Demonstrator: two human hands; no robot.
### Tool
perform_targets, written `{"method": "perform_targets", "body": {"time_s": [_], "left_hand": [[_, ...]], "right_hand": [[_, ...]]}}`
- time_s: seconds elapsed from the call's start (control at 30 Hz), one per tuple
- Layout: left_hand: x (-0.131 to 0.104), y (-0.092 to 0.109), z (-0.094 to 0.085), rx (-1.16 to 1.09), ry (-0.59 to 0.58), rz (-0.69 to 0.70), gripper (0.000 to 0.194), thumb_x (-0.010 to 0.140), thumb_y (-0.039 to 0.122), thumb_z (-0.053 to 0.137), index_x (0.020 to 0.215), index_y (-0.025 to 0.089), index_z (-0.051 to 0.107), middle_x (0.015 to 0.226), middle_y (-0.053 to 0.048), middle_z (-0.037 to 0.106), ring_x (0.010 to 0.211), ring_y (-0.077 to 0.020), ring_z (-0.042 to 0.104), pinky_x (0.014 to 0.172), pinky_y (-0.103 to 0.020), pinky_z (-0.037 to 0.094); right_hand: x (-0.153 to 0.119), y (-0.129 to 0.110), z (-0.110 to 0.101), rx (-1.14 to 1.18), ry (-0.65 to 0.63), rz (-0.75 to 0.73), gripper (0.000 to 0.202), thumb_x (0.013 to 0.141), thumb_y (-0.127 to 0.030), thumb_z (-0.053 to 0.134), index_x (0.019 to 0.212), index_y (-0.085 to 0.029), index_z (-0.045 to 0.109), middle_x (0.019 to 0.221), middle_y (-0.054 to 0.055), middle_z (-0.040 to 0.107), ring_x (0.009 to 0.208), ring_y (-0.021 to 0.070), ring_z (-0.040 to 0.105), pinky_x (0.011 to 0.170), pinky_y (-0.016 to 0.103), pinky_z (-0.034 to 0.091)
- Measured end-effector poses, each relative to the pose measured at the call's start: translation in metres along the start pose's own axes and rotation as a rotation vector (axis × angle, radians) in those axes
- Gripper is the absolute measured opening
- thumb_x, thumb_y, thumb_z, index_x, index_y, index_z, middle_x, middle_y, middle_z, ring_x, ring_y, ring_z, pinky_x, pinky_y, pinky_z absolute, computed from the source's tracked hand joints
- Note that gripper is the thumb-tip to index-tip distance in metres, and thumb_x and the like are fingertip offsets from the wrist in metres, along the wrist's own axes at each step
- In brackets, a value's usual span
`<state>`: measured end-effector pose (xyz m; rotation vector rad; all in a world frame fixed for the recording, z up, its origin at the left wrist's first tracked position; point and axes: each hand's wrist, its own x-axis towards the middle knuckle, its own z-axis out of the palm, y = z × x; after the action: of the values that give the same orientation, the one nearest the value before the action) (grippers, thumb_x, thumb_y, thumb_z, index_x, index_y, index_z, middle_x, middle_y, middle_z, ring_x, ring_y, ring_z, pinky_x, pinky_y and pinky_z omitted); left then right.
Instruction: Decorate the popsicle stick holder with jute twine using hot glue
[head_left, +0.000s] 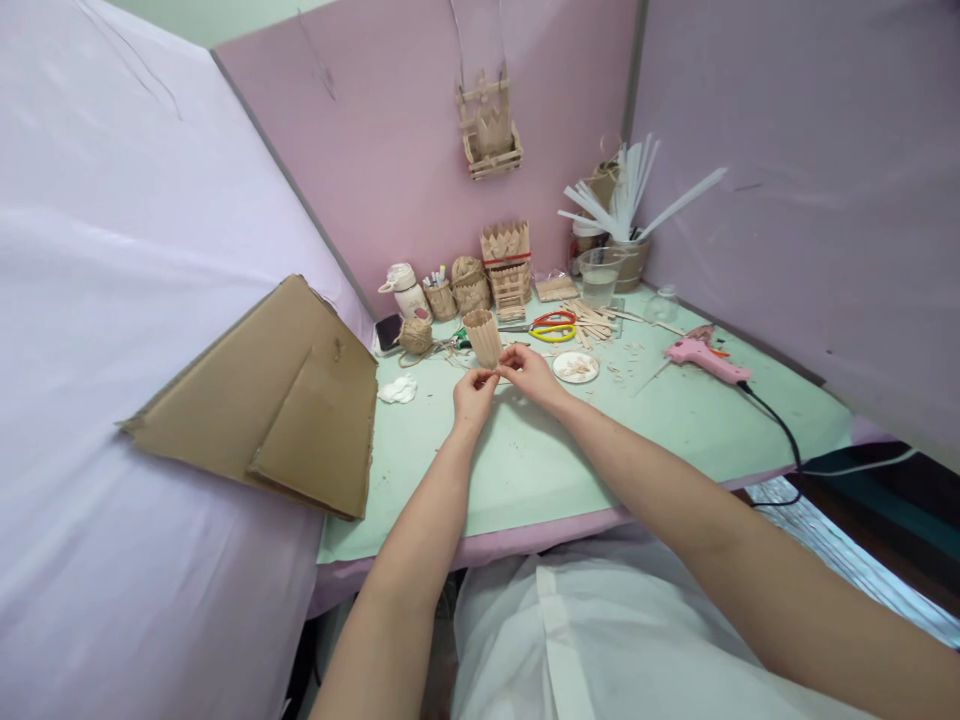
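Observation:
My left hand [474, 395] and my right hand [523, 368] meet over the table, fingertips pinched together. What they pinch is too small to make out; a thin pale strip shows by the right fingers. Just behind them a cup made of wooden craft sticks [482, 338] stands upright; I cannot tell whether the fingers touch it. To the right of my right hand lies a white dish [576, 367] with small wood bits. Scissors with red and yellow handles [553, 327] lie behind it, beside a pile of loose craft sticks [589, 322].
A pink glue gun [707, 358] with a black cord lies at right. Cardboard [300, 420] leans at left, near white cotton [398, 389] and a twine ball [415, 336]. At the back are a white bottle [406, 293], a plastic cup of liquid [599, 280] and stick crafts [507, 262].

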<state>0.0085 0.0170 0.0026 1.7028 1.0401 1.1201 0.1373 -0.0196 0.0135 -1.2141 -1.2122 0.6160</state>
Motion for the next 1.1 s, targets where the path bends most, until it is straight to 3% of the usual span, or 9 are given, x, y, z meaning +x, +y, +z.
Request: {"method": "perform_targets", "body": {"time_s": [0.47, 0.63, 0.83, 1.1], "left_hand": [[0.001, 0.004, -0.001, -0.031, 0.064, -0.033, 0.015, 0.069, 0.029, 0.062, 0.071, 0.016, 0.067, 0.068, -0.001, 0.063, 0.065, -0.013, 0.053, 0.065, -0.025, 0.041], [-0.002, 0.012, 0.0, -0.146, 0.015, -0.069, 0.015, 0.067, 0.028, 0.064, 0.073, 0.015, 0.067, 0.069, -0.001, 0.063, 0.065, -0.0115, 0.051, 0.063, -0.024, 0.04], [0.0, 0.012, -0.001, -0.217, 0.024, -0.147, 0.018, 0.066, 0.03, 0.065, 0.076, 0.015, 0.066, 0.07, 0.0, 0.061, 0.063, -0.0098, 0.048, 0.059, -0.022, 0.037], [0.002, 0.008, -0.002, -0.203, 0.073, -0.127, 0.018, 0.067, 0.03, 0.064, 0.077, 0.015, 0.065, 0.078, -0.003, 0.065, 0.074, -0.0128, 0.055, 0.064, -0.023, 0.041]], "right_hand": [[-0.001, 0.003, 0.001, -0.05, -0.016, 0.008, 0.012, 0.073, -0.021, 0.053, 0.084, -0.02, 0.053, 0.074, 0.0, 0.064, 0.068, 0.0136, 0.059, 0.069, 0.029, 0.047], [-0.001, 0.003, 0.0, -0.072, 0.002, 0.016, 0.014, 0.072, -0.02, 0.053, 0.086, -0.02, 0.052, 0.069, -0.002, 0.062, 0.062, 0.0128, 0.057, 0.067, 0.029, 0.046], [-0.002, -0.002, -0.002, -0.183, 0.041, -0.094, 0.004, 0.073, -0.023, 0.054, 0.074, -0.02, 0.055, 0.076, 0.001, 0.06, 0.072, 0.0147, 0.056, 0.071, 0.029, 0.045], [-0.005, -0.008, 0.0, -0.247, 0.058, -0.157, 0.009, 0.072, -0.019, 0.054, 0.071, -0.019, 0.063, 0.074, 0.002, 0.058, 0.072, 0.0149, 0.053, 0.071, 0.029, 0.045]]}}
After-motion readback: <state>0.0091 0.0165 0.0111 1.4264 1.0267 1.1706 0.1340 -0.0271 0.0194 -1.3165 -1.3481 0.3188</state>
